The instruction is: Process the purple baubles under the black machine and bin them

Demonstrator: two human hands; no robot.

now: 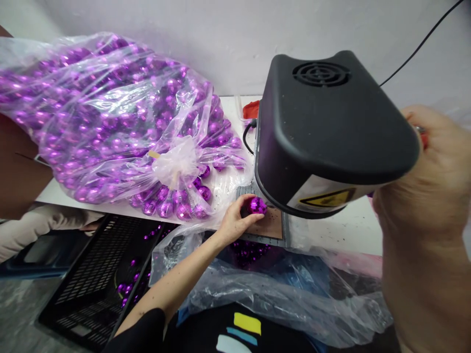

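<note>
My left hand (pixel 237 218) pinches a shiny purple faceted bauble (pixel 257 206) between thumb and fingers. It holds the bauble over the brown board on the base (pixel 270 225) of a black machine (pixel 331 117), just below the machine's housing. On the right, close to the camera, my right hand (pixel 434 162) is closed beside the housing. A bit of red handle (pixel 424 140) and metal shows at its fingers; the rest is hidden by the hand and the machine.
A tied clear bag (pixel 121 113) full of purple baubles fills the table's left, with loose baubles (pixel 184 208) by its knot. A black crate (pixel 88 284) stands below left. Clear plastic sheeting (pixel 279 289) hangs at the front edge. Another person's leg (pixel 37 228) is at left.
</note>
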